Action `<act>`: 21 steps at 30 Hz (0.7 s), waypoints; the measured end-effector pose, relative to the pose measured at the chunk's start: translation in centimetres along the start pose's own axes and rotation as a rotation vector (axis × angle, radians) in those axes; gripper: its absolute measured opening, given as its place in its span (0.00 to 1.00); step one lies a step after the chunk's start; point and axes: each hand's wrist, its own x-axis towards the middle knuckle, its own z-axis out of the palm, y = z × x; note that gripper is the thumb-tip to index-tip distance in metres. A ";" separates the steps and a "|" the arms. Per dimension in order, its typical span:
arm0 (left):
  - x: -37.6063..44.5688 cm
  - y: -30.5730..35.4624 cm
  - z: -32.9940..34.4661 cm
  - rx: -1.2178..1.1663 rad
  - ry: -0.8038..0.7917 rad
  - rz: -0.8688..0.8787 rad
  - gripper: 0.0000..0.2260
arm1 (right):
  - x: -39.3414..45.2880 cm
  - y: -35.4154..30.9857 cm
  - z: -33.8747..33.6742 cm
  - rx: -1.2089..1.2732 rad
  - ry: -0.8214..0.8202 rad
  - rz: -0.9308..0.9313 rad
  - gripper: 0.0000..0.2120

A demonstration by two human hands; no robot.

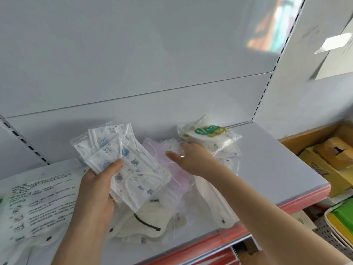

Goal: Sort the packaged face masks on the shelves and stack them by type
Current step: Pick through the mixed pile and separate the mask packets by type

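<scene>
- The heap of packaged masks in the middle of the white shelf (267, 159) overlaps so heavily, through clear glossy wrappers, that single packets are hard to count; the left hand and right forearm cover part of it.
- The large white sheet with black print (38, 203) at the shelf's left end is cut off by the picture's edge, and its text is too blurred to read.
- The left hand (95, 190) is raised over the shelf's front left part, palm up, thumb pressed on top of a fanned bundle of clear-wrapped white masks with blue cartoon prints (122, 161), fingers curled beneath it.
- The right hand (189, 157) reaches across toward the back edge, fingers fairly straight and spread, fingertips resting on clear packets in the heap; it grips nothing that can be seen.
- Just behind those fingertips, against the back panel, lies a white folded mask packet with a green and yellow label (208, 133).
- A pale lilac mask in a clear wrapper (166, 159) lies between the two hands.
- A cream folded mask with a black strap (145, 220) lies at the front edge, above the red price strip (229, 238).
</scene>
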 end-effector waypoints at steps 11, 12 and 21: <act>0.5 0.2 -3.4 -0.050 0.069 0.006 0.14 | 2.9 -2.5 1.6 -0.149 -0.131 -0.149 0.40; 0.6 0.0 -3.7 -0.057 0.081 -0.001 0.14 | 2.8 -3.0 1.6 -0.162 -0.138 -0.165 0.39; 0.8 1.6 -5.6 -0.095 0.109 0.019 0.11 | 3.2 -3.2 -3.5 0.302 0.159 -0.114 0.10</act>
